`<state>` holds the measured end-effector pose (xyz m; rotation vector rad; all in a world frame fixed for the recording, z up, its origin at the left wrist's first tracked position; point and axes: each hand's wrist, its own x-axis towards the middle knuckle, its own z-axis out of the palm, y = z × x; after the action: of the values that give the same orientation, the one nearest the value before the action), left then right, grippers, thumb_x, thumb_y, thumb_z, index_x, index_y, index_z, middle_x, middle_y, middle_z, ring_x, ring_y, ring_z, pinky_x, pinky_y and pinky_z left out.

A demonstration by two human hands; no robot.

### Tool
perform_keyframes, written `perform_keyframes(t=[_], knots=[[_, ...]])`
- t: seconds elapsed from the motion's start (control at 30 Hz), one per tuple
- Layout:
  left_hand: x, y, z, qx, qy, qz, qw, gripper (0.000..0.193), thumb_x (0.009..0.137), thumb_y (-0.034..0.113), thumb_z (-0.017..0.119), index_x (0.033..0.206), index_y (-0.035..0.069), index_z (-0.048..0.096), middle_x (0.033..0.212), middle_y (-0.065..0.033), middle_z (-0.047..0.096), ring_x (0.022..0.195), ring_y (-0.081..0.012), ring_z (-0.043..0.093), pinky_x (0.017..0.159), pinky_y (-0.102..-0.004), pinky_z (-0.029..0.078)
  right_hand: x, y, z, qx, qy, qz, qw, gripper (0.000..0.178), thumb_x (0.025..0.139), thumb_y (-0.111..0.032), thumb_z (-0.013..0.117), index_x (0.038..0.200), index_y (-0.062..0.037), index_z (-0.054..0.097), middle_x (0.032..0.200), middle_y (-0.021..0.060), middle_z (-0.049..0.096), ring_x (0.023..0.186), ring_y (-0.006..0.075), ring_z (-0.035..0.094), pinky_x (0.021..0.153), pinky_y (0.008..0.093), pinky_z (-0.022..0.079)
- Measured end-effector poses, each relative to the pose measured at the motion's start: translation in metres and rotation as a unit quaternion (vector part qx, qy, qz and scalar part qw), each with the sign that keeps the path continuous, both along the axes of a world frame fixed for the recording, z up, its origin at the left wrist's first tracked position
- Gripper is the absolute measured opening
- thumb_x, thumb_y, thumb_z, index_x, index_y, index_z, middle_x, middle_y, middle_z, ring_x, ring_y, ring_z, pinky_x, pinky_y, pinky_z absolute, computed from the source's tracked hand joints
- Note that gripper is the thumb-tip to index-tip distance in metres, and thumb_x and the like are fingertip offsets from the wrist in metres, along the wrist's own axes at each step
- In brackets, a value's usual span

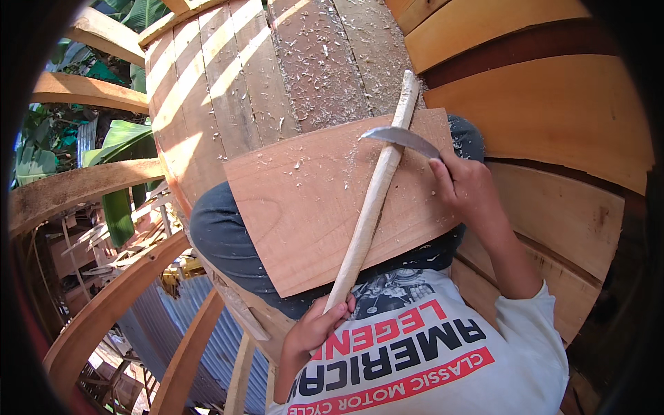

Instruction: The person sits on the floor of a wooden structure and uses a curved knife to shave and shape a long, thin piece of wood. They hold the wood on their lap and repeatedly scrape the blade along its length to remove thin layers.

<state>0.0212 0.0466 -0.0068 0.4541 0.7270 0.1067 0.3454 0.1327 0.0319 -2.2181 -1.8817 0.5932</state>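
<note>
A long, pale, peeled wooden stick (371, 207) slants across a flat wooden board (290, 200) that lies over my crossed legs. My left hand (321, 324) is closed around the stick's near end, close to my shirt. In my right hand (465, 185) is a knife with a curved blade (401, 137); its handle is hidden inside my fist. The blade crosses the upper part of the stick, apparently touching it. The stick's far end reaches past the board's far edge. A few wood shavings (299, 166) lie on the board.
The plank floor (311, 62) ahead is strewn with shavings. Wooden plank walling (532, 104) rises on the right. Along the left run curved wooden rails (90, 187), with banana leaves (124, 145) and corrugated metal sheets (187, 332) beyond them.
</note>
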Motion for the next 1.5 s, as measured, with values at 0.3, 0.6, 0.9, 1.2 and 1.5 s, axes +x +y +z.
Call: perform_keyframes(t=[0.3, 0.6, 0.9, 1.2, 1.5], knots=[[0.004, 0.0, 0.001, 0.007, 0.013, 0.012, 1.0, 0.03, 0.098, 0.034, 0.045, 0.098, 0.004, 0.052, 0.071, 0.0053, 0.041, 0.062, -0.0041, 0.035, 0.054, -0.0196, 0.028, -0.026, -0.025, -0.003, 0.036, 0.046, 0.065, 0.996, 0.025, 0.09, -0.028, 0.059, 0.079, -0.006, 0.058, 0.065, 0.0169, 0.06, 0.06, 0.0346, 0.063, 0.054, 0.0422, 0.049], [0.004, 0.006, 0.005, -0.035, 0.025, -0.014, 0.999, 0.04, 0.093, 0.042, 0.052, 0.098, 0.003, 0.052, 0.082, 0.0016, 0.046, 0.071, -0.0061, 0.042, 0.062, -0.0192, 0.034, -0.028, -0.028, 0.005, -0.004, 0.026, 0.132, 0.991, 0.033, 0.092, -0.031, 0.058, 0.072, -0.0044, 0.059, 0.063, 0.0186, 0.059, 0.059, 0.036, 0.061, 0.051, 0.0429, 0.048], [0.001, 0.008, 0.007, 0.021, 0.023, -0.023, 0.999, 0.03, 0.098, 0.032, 0.047, 0.096, 0.003, 0.053, 0.069, 0.0042, 0.042, 0.063, -0.0061, 0.036, 0.056, -0.0221, 0.031, -0.024, -0.027, 0.004, 0.001, 0.012, 0.215, 0.976, 0.037, 0.092, -0.031, 0.058, 0.068, -0.003, 0.055, 0.059, 0.0192, 0.057, 0.054, 0.0361, 0.06, 0.048, 0.042, 0.046], [0.001, 0.005, 0.007, 0.04, 0.024, -0.032, 0.998, 0.029, 0.097, 0.03, 0.049, 0.094, 0.002, 0.051, 0.074, 0.0016, 0.045, 0.068, -0.0086, 0.039, 0.063, -0.0237, 0.035, -0.001, -0.009, -0.011, 0.045, 0.019, 0.033, 0.998, 0.03, 0.09, -0.028, 0.06, 0.074, -0.0042, 0.053, 0.063, 0.019, 0.058, 0.057, 0.0371, 0.061, 0.051, 0.0423, 0.048], [0.004, 0.007, 0.008, 0.06, 0.028, -0.035, 0.997, 0.038, 0.093, 0.042, 0.05, 0.096, 0.003, 0.051, 0.076, 0.0045, 0.042, 0.068, -0.0054, 0.036, 0.059, -0.0208, 0.029, 0.004, -0.001, 0.001, 0.017, 0.01, 0.024, 1.0, 0.027, 0.094, -0.022, 0.052, 0.079, -0.001, 0.058, 0.062, 0.0229, 0.057, 0.061, 0.0407, 0.061, 0.052, 0.0455, 0.047]])
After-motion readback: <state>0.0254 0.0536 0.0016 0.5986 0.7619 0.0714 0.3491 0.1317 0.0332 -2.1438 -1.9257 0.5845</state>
